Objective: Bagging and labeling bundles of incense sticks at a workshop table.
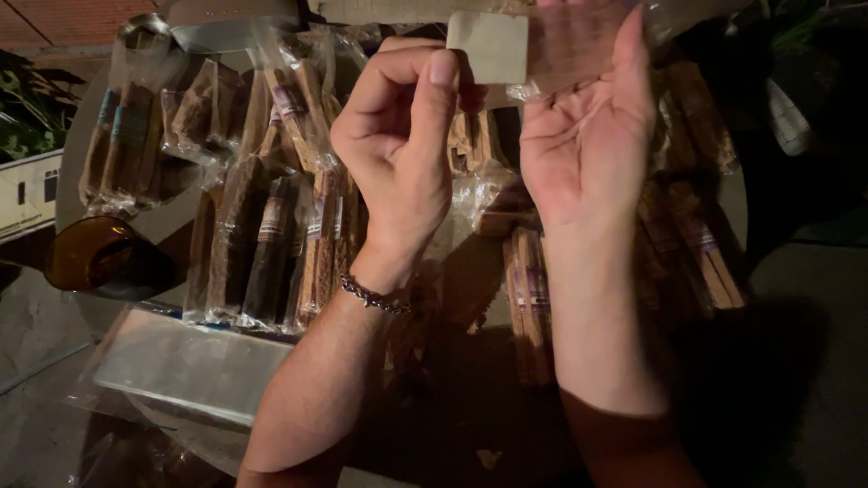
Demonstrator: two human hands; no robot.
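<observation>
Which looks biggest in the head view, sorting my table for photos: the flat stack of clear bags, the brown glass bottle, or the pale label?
1. Flat stack of clear bags, clearly largest.
2. Brown glass bottle, partly cut off in shadow.
3. Pale label, smallest, though held nearer the camera in the fingers.
</observation>
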